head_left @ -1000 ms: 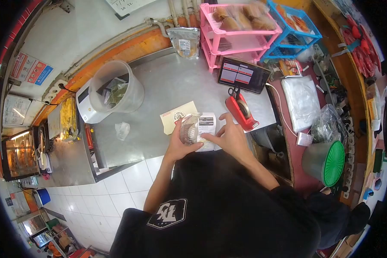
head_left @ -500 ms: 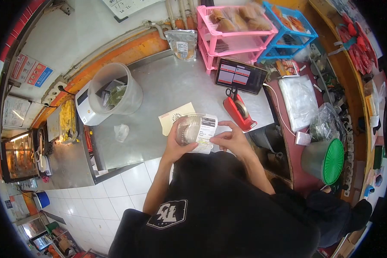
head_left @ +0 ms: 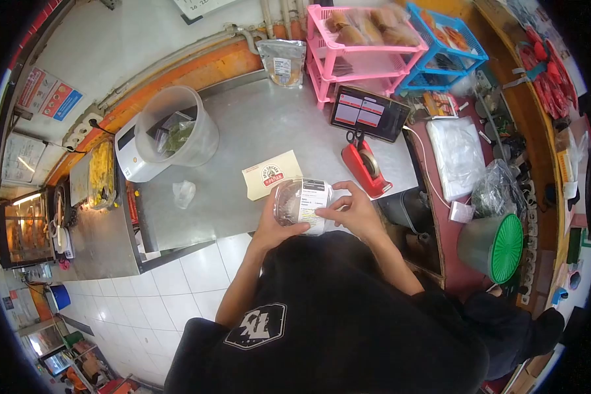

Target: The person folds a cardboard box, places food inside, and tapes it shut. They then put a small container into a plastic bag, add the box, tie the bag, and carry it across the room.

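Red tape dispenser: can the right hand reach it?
Probably yes: the red tape dispenser sits just beyond the right hand, nothing visible between them, though that hand is at the label on the clear container.

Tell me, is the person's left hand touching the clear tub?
Touching. The head view shows the left hand wrapped around one side of the clear tub, with no gap showing.

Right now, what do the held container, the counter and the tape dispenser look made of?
Container: likely clear plastic, glossy; see-through with bright highlights.
Counter: probably stainless steel, dull grey sheen with soft reflections.
Tape dispenser: seemingly hard plastic, smooth saturated red, though painted metal can't be ruled out.
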The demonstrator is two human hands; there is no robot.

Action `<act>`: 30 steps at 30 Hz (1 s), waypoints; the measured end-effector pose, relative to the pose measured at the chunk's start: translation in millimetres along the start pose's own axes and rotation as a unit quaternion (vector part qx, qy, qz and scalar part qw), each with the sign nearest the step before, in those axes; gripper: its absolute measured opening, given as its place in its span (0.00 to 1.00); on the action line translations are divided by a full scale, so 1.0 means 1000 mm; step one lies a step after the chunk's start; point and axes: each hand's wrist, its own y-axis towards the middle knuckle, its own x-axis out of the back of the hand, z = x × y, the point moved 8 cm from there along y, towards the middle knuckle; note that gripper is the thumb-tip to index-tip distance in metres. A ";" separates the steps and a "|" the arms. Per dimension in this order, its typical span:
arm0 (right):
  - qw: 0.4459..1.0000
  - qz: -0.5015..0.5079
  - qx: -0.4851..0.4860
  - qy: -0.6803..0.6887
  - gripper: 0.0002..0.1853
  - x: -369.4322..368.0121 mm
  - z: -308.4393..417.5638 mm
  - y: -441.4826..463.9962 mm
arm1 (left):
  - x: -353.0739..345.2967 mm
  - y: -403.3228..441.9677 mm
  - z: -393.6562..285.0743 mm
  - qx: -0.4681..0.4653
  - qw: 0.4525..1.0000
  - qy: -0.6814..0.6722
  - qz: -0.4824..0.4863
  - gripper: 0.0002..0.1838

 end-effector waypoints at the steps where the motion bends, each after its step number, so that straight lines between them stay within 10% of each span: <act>1: 1.000 0.000 -0.002 -0.010 0.39 -0.001 0.000 -0.001 | 0.000 -0.001 0.001 0.001 1.000 0.017 0.003 0.53; 15: 0.998 -0.052 0.004 -0.040 0.50 -0.007 0.010 -0.026 | 0.009 -0.013 0.000 -0.021 0.998 0.051 -0.001 0.49; 24: 0.960 -0.062 -0.072 0.263 0.36 0.001 -0.027 -0.022 | 0.009 -0.015 -0.008 -0.042 0.998 -0.016 -0.044 0.50; 30: 0.961 -0.107 0.061 0.247 0.33 0.021 -0.011 -0.015 | 0.021 -0.021 -0.001 -0.009 0.998 -0.040 -0.055 0.50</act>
